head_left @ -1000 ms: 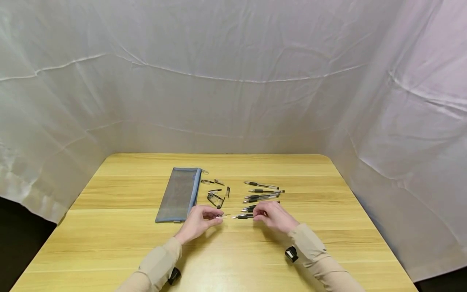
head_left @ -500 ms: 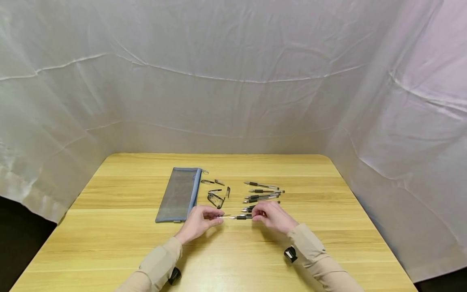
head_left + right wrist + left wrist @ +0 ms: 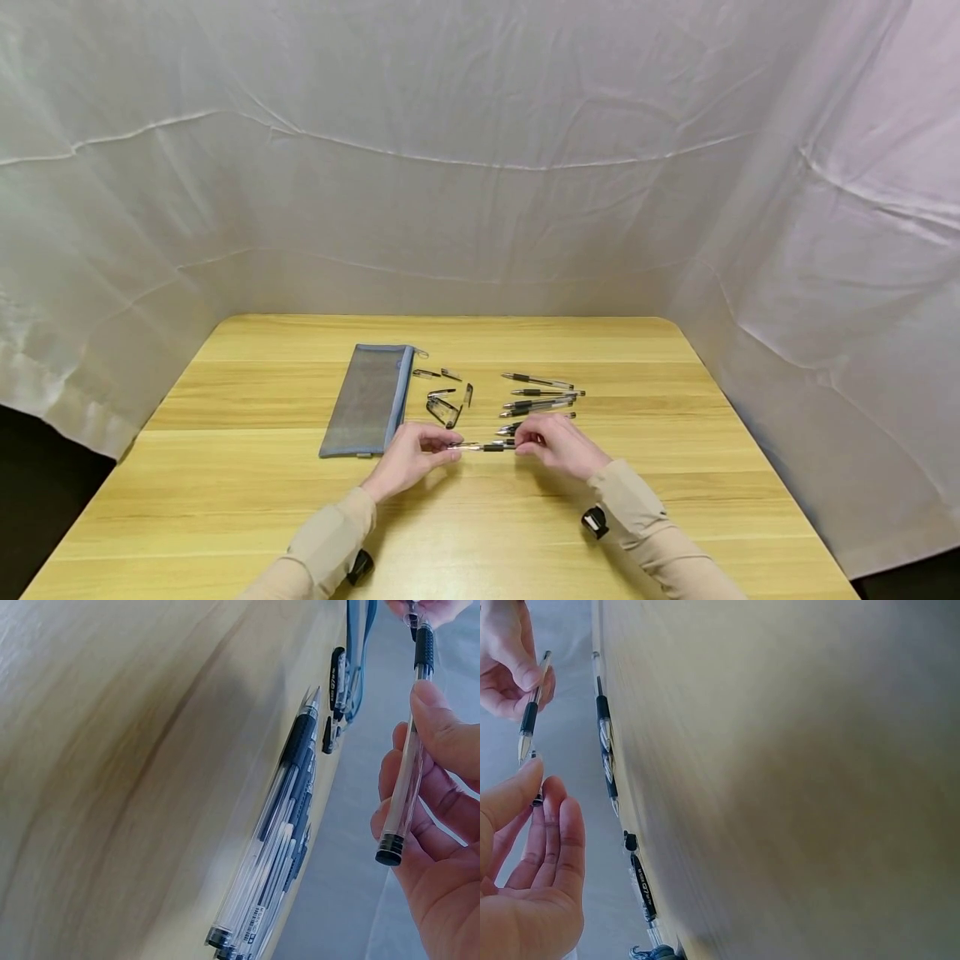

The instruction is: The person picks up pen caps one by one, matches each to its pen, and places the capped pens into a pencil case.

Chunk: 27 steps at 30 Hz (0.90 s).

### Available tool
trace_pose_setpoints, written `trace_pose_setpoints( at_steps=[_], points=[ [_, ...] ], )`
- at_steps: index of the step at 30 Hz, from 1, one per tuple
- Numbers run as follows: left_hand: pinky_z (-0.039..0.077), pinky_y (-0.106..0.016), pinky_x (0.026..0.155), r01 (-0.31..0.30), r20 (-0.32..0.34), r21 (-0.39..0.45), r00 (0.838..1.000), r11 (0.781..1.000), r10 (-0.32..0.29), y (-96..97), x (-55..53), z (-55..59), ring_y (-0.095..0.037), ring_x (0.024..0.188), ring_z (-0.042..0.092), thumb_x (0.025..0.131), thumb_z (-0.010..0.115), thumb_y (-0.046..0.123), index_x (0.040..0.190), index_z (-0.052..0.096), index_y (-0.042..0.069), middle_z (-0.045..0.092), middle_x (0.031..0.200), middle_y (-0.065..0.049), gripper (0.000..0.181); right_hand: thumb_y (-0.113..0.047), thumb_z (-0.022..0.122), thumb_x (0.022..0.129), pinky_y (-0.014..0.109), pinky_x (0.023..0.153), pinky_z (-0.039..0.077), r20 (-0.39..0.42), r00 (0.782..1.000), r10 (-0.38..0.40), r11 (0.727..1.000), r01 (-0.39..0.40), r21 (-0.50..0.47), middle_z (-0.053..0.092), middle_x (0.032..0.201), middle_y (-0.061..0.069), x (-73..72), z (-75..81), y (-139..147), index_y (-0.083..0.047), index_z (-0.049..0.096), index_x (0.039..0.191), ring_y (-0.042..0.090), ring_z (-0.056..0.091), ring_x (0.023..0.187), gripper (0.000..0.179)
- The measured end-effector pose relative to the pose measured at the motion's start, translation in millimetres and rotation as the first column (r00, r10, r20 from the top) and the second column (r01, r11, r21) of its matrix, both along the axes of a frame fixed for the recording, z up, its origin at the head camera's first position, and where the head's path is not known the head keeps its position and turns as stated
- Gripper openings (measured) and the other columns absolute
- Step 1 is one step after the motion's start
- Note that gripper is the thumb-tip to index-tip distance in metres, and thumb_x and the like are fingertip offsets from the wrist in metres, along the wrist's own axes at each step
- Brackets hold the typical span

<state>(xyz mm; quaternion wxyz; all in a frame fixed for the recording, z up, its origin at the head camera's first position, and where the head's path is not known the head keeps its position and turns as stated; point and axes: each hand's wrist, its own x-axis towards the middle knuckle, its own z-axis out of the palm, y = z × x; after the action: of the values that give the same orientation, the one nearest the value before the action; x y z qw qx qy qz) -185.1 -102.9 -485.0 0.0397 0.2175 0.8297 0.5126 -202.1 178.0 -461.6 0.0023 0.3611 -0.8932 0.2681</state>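
My right hand (image 3: 561, 444) pinches a clear-barrelled gel pen (image 3: 400, 814) with a black rubber grip, its tip turned toward my left hand (image 3: 411, 457). Between left thumb and fingertips is a small clear pen cap with a dark end (image 3: 538, 799), mostly covered by the fingers. Pen tip and cap mouth meet or nearly meet; how far the tip is inside I cannot tell. Both hands are just above the table. Beyond the right hand lie several uncapped gel pens (image 3: 540, 406), roughly parallel. Several loose caps (image 3: 444, 410) are scattered beyond the left hand.
A grey mesh zip pouch (image 3: 363, 400) with blue edging lies flat left of the caps, close to the left hand. The wooden table (image 3: 480, 533) has pale fabric (image 3: 480, 208) hanging behind it and at its sides.
The right hand has moved slightly left with the pen, closing the gap between its tip and the cap. The left hand has barely moved. Pouch and other pens stay put.
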Motion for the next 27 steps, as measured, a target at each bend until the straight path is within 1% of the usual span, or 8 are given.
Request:
trace_pose_setpoints(
  at_steps=[7,12,16,20,23,27],
  points=[
    [0.056,-0.017,0.073,-0.016,0.003,0.015,1.0,1.0,0.016,-1.5,-1.4,-1.1,-0.01,0.082,0.069,0.087,0.078,0.011,0.109,0.076,-0.001,0.077,0.1,-0.014,0.025,-0.008,0.075,0.087,0.015,0.062,0.05,0.002,1.0,-0.004,1.0,0.004,-0.013,0.07,0.082,0.0,-0.8,-0.3,2.6,-0.008,0.072,0.09,-0.003,0.052,0.069,0.004],
    [0.056,-0.018,0.072,-0.03,0.001,0.02,1.0,0.999,0.03,-3.0,-1.7,-0.9,-0.006,0.081,0.067,0.087,0.078,0.011,0.109,0.076,0.0,0.077,0.099,-0.013,0.025,-0.006,0.075,0.086,0.015,0.062,0.05,-0.002,1.0,0.003,1.0,-0.003,-0.027,0.07,0.083,0.001,-1.8,-1.3,6.2,-0.008,0.071,0.089,-0.002,0.053,0.07,0.005],
    [0.056,-0.018,0.073,-0.02,0.005,0.009,1.0,1.0,0.02,-1.7,-1.2,0.0,-0.005,0.081,0.067,0.087,0.078,0.012,0.109,0.076,0.001,0.077,0.099,-0.012,0.024,-0.006,0.075,0.086,0.015,0.062,0.05,-0.012,1.0,0.008,1.0,-0.009,-0.025,0.071,0.083,0.001,-2.5,-2.0,7.0,-0.008,0.071,0.089,-0.002,0.054,0.07,0.005],
    [0.056,-0.018,0.074,-0.001,0.008,0.009,1.0,1.0,0.001,-0.2,-0.3,0.1,-0.008,0.083,0.068,0.088,0.077,0.013,0.108,0.076,0.001,0.077,0.1,-0.013,0.024,-0.006,0.075,0.086,0.014,0.063,0.05,-0.02,1.0,0.012,1.0,-0.013,-0.016,0.071,0.083,0.001,-1.7,-2.1,5.8,-0.008,0.071,0.09,-0.002,0.054,0.07,0.005],
    [0.056,-0.018,0.075,0.006,0.015,0.014,1.0,1.0,-0.006,0.9,0.2,0.5,-0.008,0.083,0.068,0.087,0.077,0.012,0.108,0.077,0.002,0.077,0.1,-0.013,0.023,-0.008,0.075,0.087,0.014,0.063,0.05,-0.01,1.0,0.013,1.0,-0.013,-0.006,0.071,0.083,0.0,-0.3,-1.6,4.4,-0.008,0.071,0.09,-0.003,0.053,0.07,0.005],
    [0.057,-0.018,0.075,0.014,0.019,0.012,1.0,1.0,-0.014,2.0,0.2,1.5,-0.005,0.082,0.067,0.087,0.077,0.01,0.107,0.077,0.003,0.077,0.101,-0.013,0.021,-0.009,0.074,0.088,0.014,0.064,0.051,0.008,1.0,0.016,1.0,-0.016,-0.003,0.071,0.083,0.001,1.0,0.1,2.4,-0.006,0.071,0.091,-0.003,0.054,0.07,0.005]
  ],
)
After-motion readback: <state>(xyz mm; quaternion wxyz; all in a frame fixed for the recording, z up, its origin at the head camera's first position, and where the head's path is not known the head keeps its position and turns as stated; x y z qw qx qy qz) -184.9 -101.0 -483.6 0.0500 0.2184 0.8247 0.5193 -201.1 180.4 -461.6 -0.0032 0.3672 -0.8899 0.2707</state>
